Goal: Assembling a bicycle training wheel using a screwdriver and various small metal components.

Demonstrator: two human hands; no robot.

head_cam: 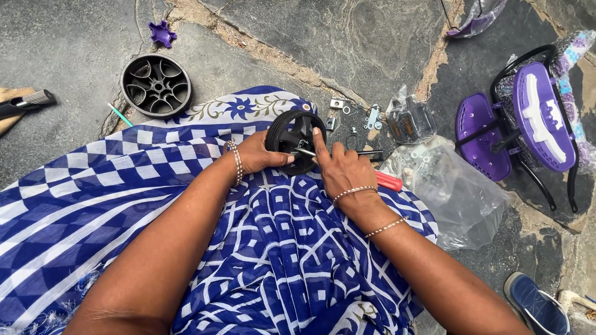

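My left hand grips a small black plastic wheel, holding it on edge over blue-and-white patterned cloth on my lap. My right hand holds a screwdriver with a red handle; its metal shaft points into the wheel's hub, and my index finger rests on the wheel. Both wrists carry thin bracelets.
A second black wheel lies flat on the stone floor at upper left, a purple star-shaped cap beyond it. Small metal brackets, a bag of pedals, clear plastic bags and purple tricycle parts lie to the right. A brush at far left.
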